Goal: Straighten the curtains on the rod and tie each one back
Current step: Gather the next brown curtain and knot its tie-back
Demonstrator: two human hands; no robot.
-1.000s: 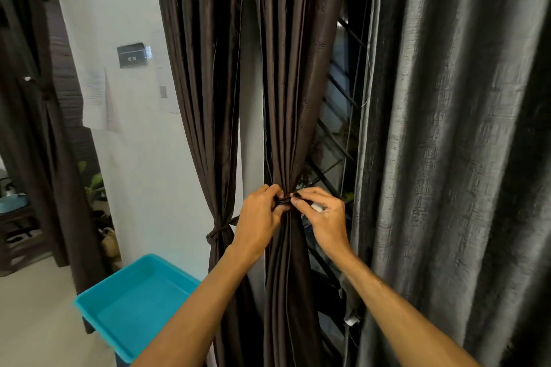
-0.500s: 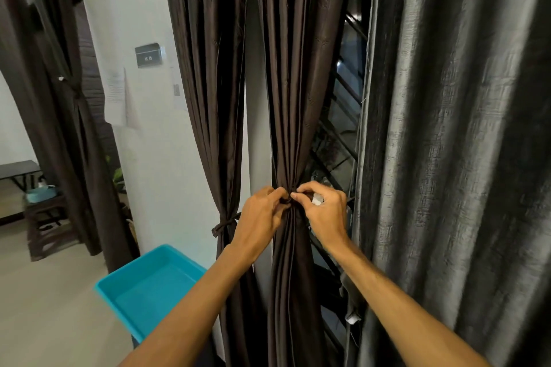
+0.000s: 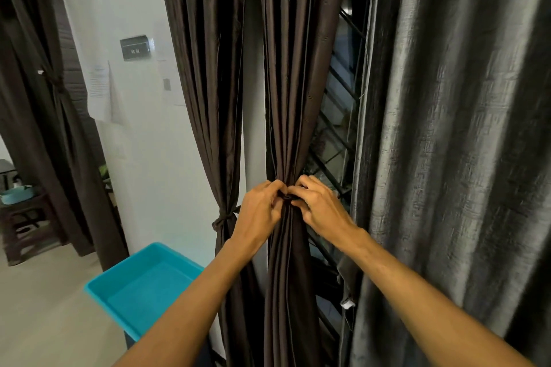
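- Left hand (image 3: 259, 211) and right hand (image 3: 320, 208) meet at the middle curtain (image 3: 293, 83), fingers curled, each pinching the dark tie (image 3: 286, 197) cinched round its gathered folds.
- Beside it, the left curtain (image 3: 208, 68) hangs already tied.
- The grey curtain (image 3: 447, 158) hangs loose, near right.

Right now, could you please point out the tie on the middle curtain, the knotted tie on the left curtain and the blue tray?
tie on the middle curtain (image 3: 286, 197), head view, its visible dark middle.
knotted tie on the left curtain (image 3: 219, 221), head view, its knot.
blue tray (image 3: 149, 289), head view, its bare floor.
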